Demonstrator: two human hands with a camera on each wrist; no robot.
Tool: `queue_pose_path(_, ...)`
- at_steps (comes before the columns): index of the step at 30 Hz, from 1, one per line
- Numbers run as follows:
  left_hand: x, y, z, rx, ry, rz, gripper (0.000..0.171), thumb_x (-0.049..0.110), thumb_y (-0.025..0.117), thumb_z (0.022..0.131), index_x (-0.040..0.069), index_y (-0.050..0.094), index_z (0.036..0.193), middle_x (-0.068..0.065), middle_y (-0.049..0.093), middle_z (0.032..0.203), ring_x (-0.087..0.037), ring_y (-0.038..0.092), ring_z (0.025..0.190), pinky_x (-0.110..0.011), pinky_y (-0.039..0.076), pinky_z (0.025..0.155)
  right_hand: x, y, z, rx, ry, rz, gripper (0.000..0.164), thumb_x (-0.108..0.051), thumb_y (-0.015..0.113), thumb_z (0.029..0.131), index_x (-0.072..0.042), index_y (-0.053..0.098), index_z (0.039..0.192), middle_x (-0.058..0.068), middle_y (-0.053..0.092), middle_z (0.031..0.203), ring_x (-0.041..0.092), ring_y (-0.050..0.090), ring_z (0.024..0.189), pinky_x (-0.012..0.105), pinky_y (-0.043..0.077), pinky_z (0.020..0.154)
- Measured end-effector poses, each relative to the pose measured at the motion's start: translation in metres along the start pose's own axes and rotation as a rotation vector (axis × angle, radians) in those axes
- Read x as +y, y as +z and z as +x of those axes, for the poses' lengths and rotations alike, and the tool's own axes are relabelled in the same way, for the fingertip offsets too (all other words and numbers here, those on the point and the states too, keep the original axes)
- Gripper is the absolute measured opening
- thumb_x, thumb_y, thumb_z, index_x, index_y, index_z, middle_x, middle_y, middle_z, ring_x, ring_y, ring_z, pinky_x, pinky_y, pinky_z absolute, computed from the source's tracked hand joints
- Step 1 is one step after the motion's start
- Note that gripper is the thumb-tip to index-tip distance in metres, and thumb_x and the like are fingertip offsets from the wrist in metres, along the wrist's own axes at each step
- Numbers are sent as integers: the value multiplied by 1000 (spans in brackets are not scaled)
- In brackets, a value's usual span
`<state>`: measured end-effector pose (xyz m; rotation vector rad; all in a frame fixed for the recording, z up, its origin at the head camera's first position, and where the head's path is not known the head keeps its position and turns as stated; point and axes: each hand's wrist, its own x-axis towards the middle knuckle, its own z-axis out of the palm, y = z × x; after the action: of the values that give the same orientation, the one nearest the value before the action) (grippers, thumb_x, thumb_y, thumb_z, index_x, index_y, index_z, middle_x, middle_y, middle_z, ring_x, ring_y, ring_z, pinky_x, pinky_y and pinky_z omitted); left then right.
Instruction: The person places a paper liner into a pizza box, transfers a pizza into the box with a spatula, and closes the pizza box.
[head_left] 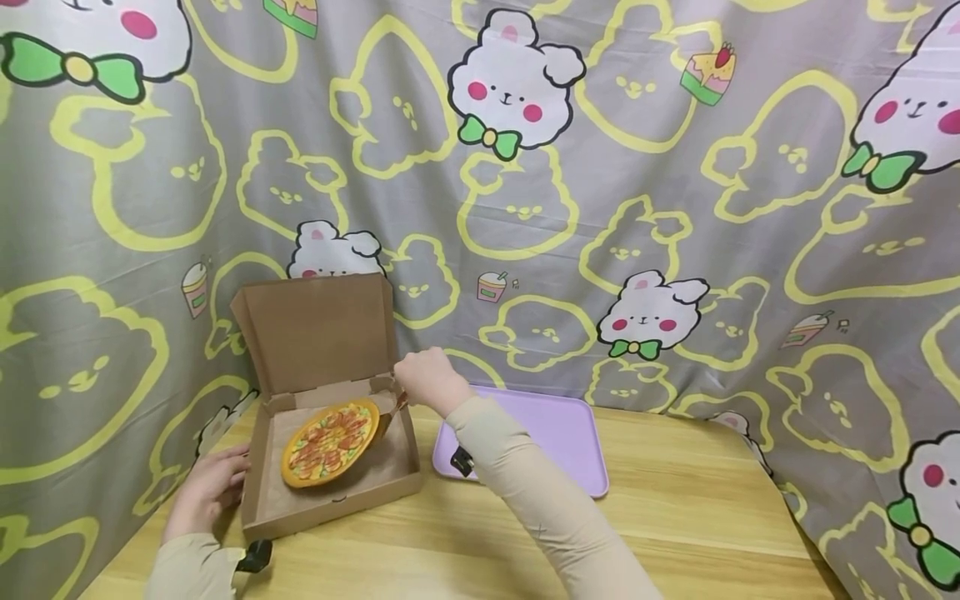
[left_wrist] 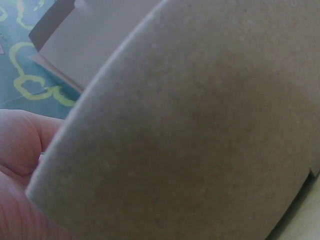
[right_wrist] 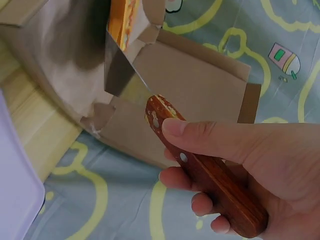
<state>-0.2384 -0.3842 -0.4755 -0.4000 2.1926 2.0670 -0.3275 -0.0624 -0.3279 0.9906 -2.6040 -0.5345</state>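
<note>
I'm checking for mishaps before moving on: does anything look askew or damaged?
The pizza sits askew in the open box, tilted with its right side raised, where the right hand holds a spatula. The spatula's handle has pale patches near the blade, possibly worn finish. Nothing looks spilled.

Right sleeve (head_left: 555, 517): long, plain beige cloth, creased along the forearm. Left sleeve (head_left: 191, 570): matching beige, wrinkled near the cuff. Right wrist fitting (head_left: 461, 461): small, black, angular. Left wrist fitting (head_left: 257, 557): small, black. Right hand (head_left: 431, 379): bare. Left hand (head_left: 204, 490): bare.
</note>
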Motion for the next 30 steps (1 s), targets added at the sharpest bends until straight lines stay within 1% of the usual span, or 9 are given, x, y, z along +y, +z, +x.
queue_pose_path(3,0,0,0,-1,-1,3,65,6,40,98,-11,7,151,18,65,91,3,63,81,-23,54,73,8,5,-2,-51,9,21,13,-30,79,76,-25,73,86,-6,74,90,12,69,79,36,56,64)
queue_pose_path(7,0,0,1,4,-5,-1,65,6,41,98,-11,8,151,17,64,92,3,62,81,-24,54,73,19,17,-8,-59,16,31,12,-28,80,75,-24,71,82,-7,72,87,12,67,78,36,57,65)
queue_pose_path(11,0,2,1,11,-8,-8,65,5,42,98,-11,9,151,16,64,93,2,62,81,-24,54,73,29,27,-18,-58,13,61,16,-31,82,74,-24,69,80,-8,70,84,12,67,80,35,57,69)
queue_pose_path(13,0,2,1,13,-8,-4,64,5,42,98,-11,9,151,16,64,92,2,62,81,-24,54,73,34,30,-23,-53,13,84,16,-32,82,74,-24,69,77,-7,70,82,13,67,79,35,56,69)
queue_pose_path(18,2,2,0,11,-11,-4,63,6,41,99,-11,9,151,17,64,91,2,62,81,-24,54,73,42,38,-34,-18,7,116,17,-33,82,73,-24,67,72,-6,70,76,13,65,72,35,55,64)
queue_pose_path(23,2,1,-1,7,-9,-17,64,6,42,99,-10,8,151,17,64,92,3,62,81,-23,54,73,45,46,-41,-7,-9,110,20,-42,81,74,-26,68,73,-7,69,75,13,65,70,34,55,62)
queue_pose_path(27,1,2,-1,12,-6,-10,65,5,41,98,-10,8,151,16,64,93,3,61,81,-23,53,72,44,49,-45,8,-11,104,20,-42,81,73,-26,68,73,-8,68,74,14,65,68,35,55,61)
queue_pose_path(30,1,0,-1,16,-7,-8,65,5,42,98,-11,8,151,14,65,93,2,62,81,-24,53,73,44,48,-45,19,-12,99,21,-42,82,73,-26,68,73,-8,69,74,14,65,68,35,55,60)
